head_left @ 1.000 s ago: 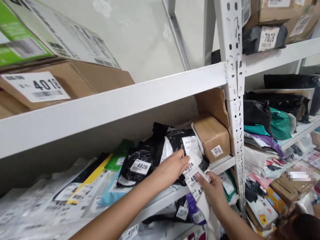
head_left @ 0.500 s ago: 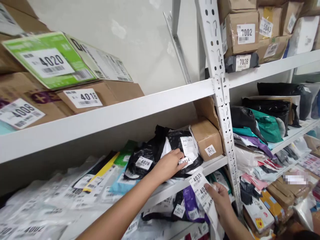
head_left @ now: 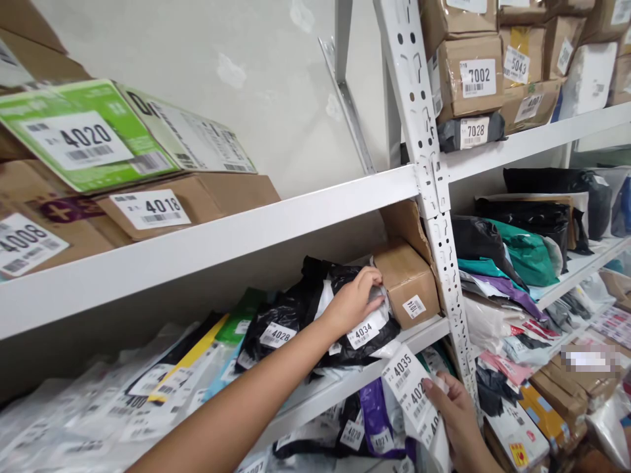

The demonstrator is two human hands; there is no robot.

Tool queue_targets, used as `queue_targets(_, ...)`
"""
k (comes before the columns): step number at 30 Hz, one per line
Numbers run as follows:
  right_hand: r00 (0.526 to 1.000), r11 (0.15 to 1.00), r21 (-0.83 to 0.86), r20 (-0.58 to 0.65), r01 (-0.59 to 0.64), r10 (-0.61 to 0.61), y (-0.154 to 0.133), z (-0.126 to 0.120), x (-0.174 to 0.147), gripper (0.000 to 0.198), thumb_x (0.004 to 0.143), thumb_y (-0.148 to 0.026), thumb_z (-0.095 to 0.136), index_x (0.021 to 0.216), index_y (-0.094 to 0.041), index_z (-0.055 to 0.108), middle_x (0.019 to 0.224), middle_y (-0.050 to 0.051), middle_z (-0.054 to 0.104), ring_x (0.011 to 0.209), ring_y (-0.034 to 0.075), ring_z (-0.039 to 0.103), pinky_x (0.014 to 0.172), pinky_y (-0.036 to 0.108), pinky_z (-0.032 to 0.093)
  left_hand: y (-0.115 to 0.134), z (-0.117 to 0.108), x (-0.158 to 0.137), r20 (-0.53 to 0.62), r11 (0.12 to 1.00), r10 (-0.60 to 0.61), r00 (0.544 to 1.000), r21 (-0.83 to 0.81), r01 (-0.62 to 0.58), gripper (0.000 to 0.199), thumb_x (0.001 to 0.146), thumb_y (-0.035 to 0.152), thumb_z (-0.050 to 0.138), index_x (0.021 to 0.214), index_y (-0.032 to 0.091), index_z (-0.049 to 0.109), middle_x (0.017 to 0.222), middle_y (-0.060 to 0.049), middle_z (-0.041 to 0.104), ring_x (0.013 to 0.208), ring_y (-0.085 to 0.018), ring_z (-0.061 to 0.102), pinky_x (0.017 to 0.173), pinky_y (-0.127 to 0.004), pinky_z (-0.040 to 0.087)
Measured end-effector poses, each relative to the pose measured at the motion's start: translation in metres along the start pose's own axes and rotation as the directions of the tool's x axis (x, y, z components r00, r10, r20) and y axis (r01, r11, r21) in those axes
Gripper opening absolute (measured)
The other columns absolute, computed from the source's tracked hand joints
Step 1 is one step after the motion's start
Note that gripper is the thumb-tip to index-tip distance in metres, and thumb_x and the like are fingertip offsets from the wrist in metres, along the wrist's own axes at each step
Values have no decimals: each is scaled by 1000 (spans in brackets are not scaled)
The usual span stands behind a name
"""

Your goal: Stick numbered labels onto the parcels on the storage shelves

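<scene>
Left hand (head_left: 352,303) has moved up the black bag (head_left: 340,309), fingers now curled on its top edge; right hand (head_left: 456,414) has dropped lower, fingers pinching the label strip (head_left: 411,391).

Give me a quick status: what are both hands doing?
Left hand pressing black plastic parcel labelled 4034. Right hand holding white strip of number labels. Brown cardboard box close beside the parcel.

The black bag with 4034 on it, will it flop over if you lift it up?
Probably yes. The black bag looks like thin crinkled plastic that sags over the shelf edge, so it should bend and droop. Its shiny film may feel slippery under the left hand. It likely weighs little, though its contents are hidden.
</scene>
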State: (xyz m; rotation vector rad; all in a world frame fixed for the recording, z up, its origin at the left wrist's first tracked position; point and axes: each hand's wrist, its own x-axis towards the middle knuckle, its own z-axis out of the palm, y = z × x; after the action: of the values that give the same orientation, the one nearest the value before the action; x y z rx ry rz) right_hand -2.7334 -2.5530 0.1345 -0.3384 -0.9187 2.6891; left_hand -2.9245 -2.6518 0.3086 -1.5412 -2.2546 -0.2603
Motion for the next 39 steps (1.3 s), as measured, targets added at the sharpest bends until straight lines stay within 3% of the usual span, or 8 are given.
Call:
queue_targets(5,1000,999,42,-29,-7,8,2,5,7,56,55,-51,91,56,-19,44,50,-2,61,44,10,51,45,21,38,-4,8,-12,-32,986,20,999,-162,-24,23,88,17,54,109,21,45,127,-10,49,89,-12,67,81,-30,59)
queue_targets(9,1000,997,83,-16,-8,10,3,18,11,57,53,-51,92,56,-19,44,49,-2,60,45,9,49,46,20,37,-5,7,-19,-3,991,106,994,85,-106,21,85,15,57,105,20,58,117,-10,53,86,-17,63,77,-33,56)
queue_targets(13,1000,996,90,-14,-12,14,6,29,16,59,51,-50,93,54,-18,44,45,-4,56,43,6,44,46,18,30,-8,4,-23,29,948,211,977,239,-211,13,84,16,60,93,22,67,105,-8,58,103,-26,57,90,-43,50)
queue_targets(18,999,999,-29,-11,42,-43,11,35,33,49,51,-55,91,58,-15,62,53,0,62,50,9,47,52,22,36,-11,-9,-21,289,928,335,897,65,-367,12,84,12,59,93,20,62,97,-4,67,97,-20,59,95,-35,47)
queue_targets(26,984,982,-133,-105,132,-146,5,57,50,57,54,-69,82,64,-15,69,60,2,63,61,14,50,61,27,43,-11,-26,-27,277,905,419,865,-42,-424,13,80,17,50,71,19,59,86,-6,66,80,-20,57,83,-36,46)
queue_targets(29,971,972,-151,-131,179,-199,7,62,54,56,59,-70,78,66,-16,67,60,1,59,62,14,48,62,26,42,-11,-26,-29,264,919,386,884,-20,-395,25,86,22,41,63,20,51,80,-7,64,75,-20,55,78,-37,44)
queue_targets(32,964,960,-177,-116,215,-237,10,67,58,54,64,-69,75,67,-16,65,62,1,60,64,15,49,62,27,43,-9,-25,-29,277,963,261,925,-10,-268,33,95,34,32,74,20,53,82,-7,65,75,-21,57,75,-37,43)
queue_targets(39,950,933,-260,-124,248,-287,14,75,63,53,68,-70,70,67,-17,65,64,2,60,65,17,51,64,29,43,6,-28,-24,347,996,-46,937,90,16,13,82,29,40,91,23,46,75,-2,61,71,-23,56,70,-36,42)
